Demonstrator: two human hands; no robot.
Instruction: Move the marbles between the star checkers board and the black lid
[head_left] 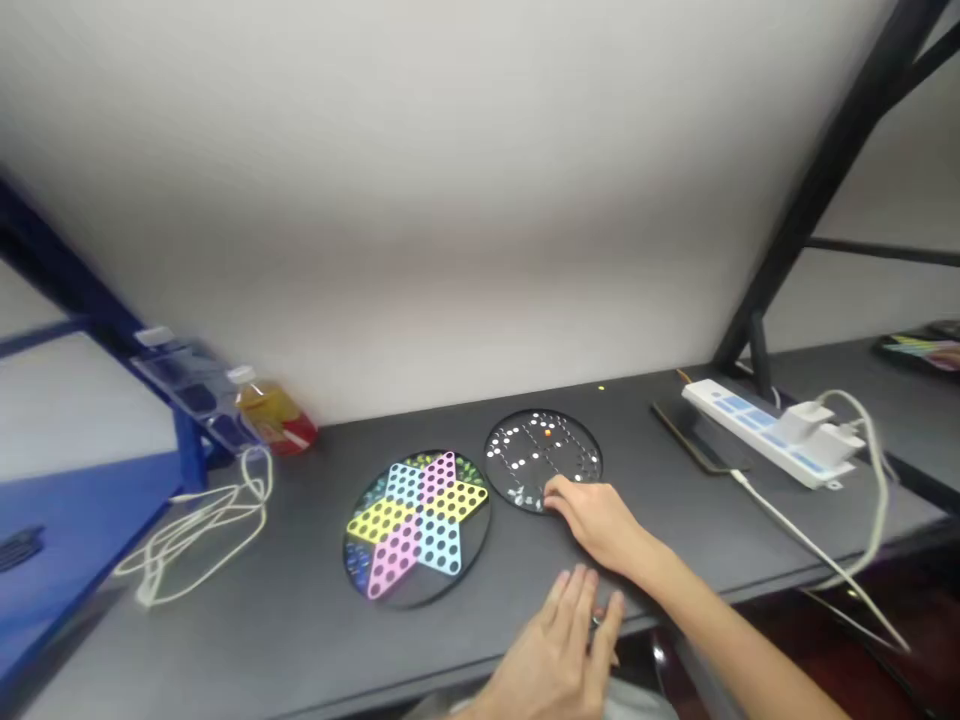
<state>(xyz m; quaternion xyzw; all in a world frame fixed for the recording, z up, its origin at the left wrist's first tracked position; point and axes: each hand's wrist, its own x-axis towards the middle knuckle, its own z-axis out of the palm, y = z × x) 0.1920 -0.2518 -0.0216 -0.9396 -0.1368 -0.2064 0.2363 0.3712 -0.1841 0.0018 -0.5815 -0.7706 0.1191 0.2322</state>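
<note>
A round dark tray (536, 470) lies on the table, with small white dots, one orange piece (547, 433) and several pale pieces (519, 496) in it. My right hand (589, 512) is over its near right rim, fingers bent together in a pinch; what they hold, if anything, is hidden. Near the table's front edge my left hand (556, 645) rests palm down, its fingers stretched out. A small shiny item, perhaps a ring, shows at those fingers. Left of the tray sits a star-shaped Chinese checkers board (418, 522) in a round tray, small coloured pieces around the star.
At right are a white power strip (765, 432) with plugged-in chargers and a dark phone (697, 440) on a white cable. A bottle (276, 412) stands at the wall, left, near coiled white cables (202, 540). Slanted dark frame bars (817, 190) rise at both sides.
</note>
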